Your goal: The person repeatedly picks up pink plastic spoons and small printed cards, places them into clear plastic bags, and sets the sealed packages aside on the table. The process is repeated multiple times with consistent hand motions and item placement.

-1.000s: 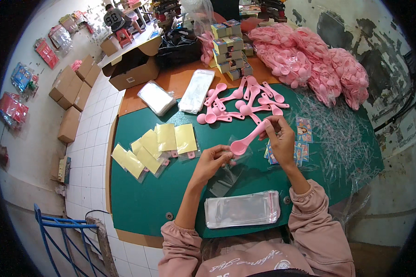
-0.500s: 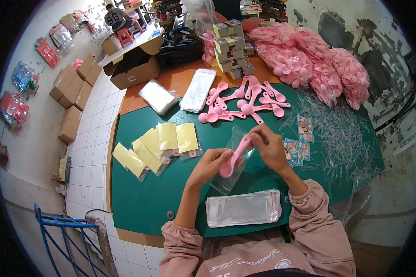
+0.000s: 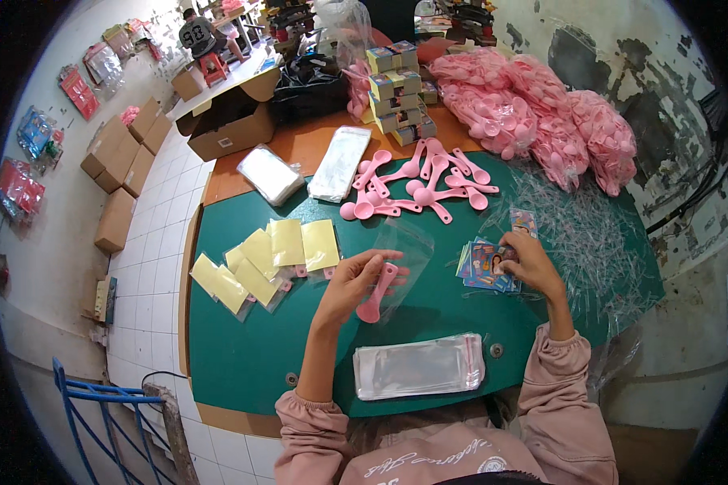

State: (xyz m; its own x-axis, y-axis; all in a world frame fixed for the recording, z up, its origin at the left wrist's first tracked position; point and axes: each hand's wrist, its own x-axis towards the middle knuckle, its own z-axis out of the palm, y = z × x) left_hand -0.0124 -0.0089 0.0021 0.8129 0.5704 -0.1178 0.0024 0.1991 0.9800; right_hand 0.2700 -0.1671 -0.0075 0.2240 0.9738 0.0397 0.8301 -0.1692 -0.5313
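Note:
My left hand (image 3: pixel 354 283) holds a clear plastic bag (image 3: pixel 403 252) with a pink spoon (image 3: pixel 378 294) inside it, bowl end down, above the green table (image 3: pixel 243 356). My right hand (image 3: pixel 530 263) rests on a small stack of colourful cards (image 3: pixel 484 265) at the right, fingers pinching the top one. A heap of loose pink spoons (image 3: pixel 421 182) lies farther back in the middle.
A pile of empty clear bags (image 3: pixel 419 366) lies near the front edge. Packed yellow-backed bags (image 3: pixel 259 259) are fanned out at the left. Large sacks of pink spoons (image 3: pixel 534 121), small boxes (image 3: pixel 396 89), clear straws (image 3: pixel 590 234) and cardboard cartons (image 3: pixel 226 129) stand around.
The spoon went from my right hand into the bag, which my left hand now holds alone. My right hand moved right to the card stack.

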